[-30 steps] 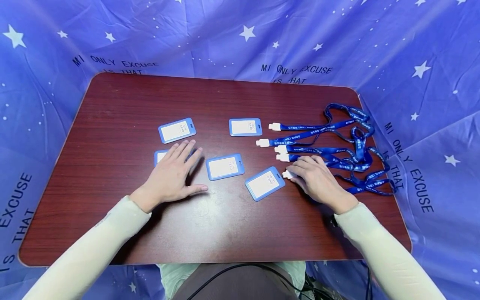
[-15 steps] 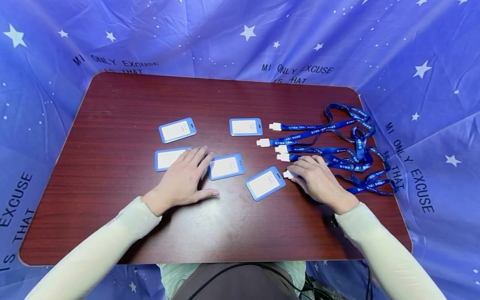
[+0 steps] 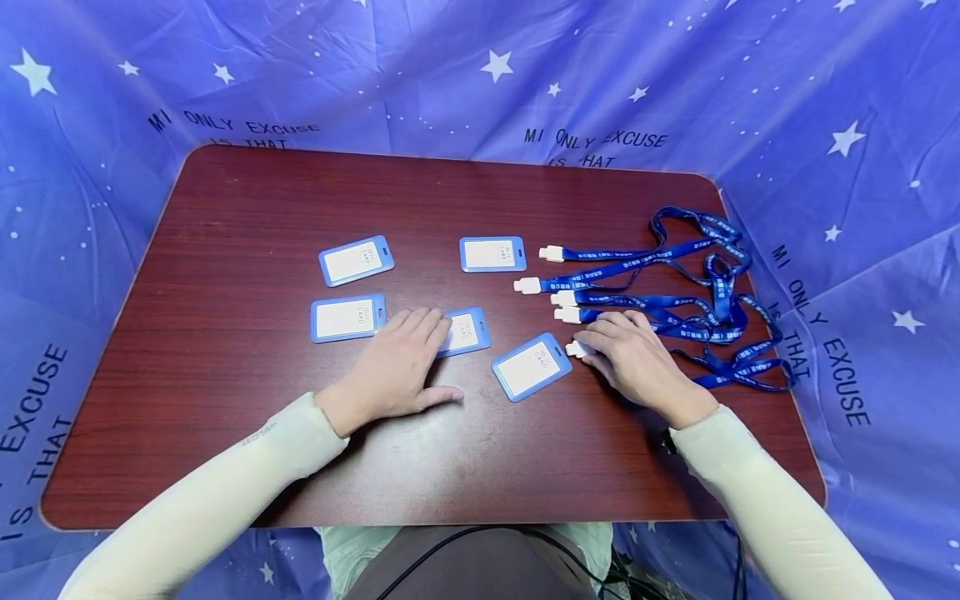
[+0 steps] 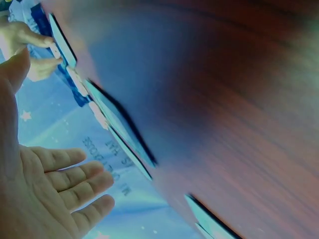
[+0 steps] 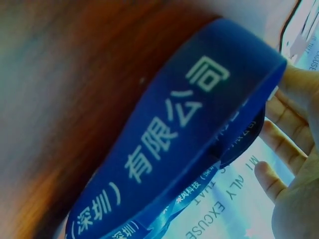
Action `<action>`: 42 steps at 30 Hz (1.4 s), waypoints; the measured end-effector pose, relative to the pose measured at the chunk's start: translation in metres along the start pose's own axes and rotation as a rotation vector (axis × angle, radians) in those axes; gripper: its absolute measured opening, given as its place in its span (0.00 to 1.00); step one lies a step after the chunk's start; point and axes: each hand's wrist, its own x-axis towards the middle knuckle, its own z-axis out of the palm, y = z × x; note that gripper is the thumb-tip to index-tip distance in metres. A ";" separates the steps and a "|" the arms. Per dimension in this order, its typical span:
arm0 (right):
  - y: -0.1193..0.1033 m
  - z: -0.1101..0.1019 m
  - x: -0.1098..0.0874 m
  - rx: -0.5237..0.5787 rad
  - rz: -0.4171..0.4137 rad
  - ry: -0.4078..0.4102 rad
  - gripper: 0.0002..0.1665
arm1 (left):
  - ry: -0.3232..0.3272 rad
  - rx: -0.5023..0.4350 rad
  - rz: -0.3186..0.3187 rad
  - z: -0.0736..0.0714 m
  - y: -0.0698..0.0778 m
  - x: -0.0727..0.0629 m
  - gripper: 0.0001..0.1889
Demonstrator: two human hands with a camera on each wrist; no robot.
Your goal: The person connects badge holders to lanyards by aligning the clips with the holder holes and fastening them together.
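Note:
My left hand [image 3: 397,367] reaches over the middle of the table with its fingers extended and overlaps a blue-framed badge holder [image 3: 467,331] in the head view. In the left wrist view its palm [image 4: 37,194] shows nothing held. My right hand [image 3: 633,358] pinches the white clip [image 3: 576,349] of a blue lanyard between thumb and fingers. That clip points at the slotted end of a tilted badge holder [image 3: 531,367] close by. In the right wrist view the lanyard's printed strap [image 5: 164,134] loops out beside the hand.
More badge holders [image 3: 348,318] lie to the left and at the top middle [image 3: 492,254]. Several lanyards [image 3: 720,292] are tangled at the right, white clips [image 3: 527,286] facing left. A starry blue curtain [image 3: 420,75] surrounds the dark red table [image 3: 247,217].
My left hand has slid right, from over the lower-left badge holder, now uncovered, to over the middle one. My right hand stays in place with the clip.

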 end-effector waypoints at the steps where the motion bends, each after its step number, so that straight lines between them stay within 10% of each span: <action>1: 0.000 0.000 0.000 0.000 -0.001 0.000 0.14 | -0.001 -0.002 0.008 0.000 0.002 0.002 0.54; 42: -0.001 0.000 0.001 -0.005 -0.011 0.015 0.14 | -0.009 0.109 0.162 0.020 0.064 0.056 0.42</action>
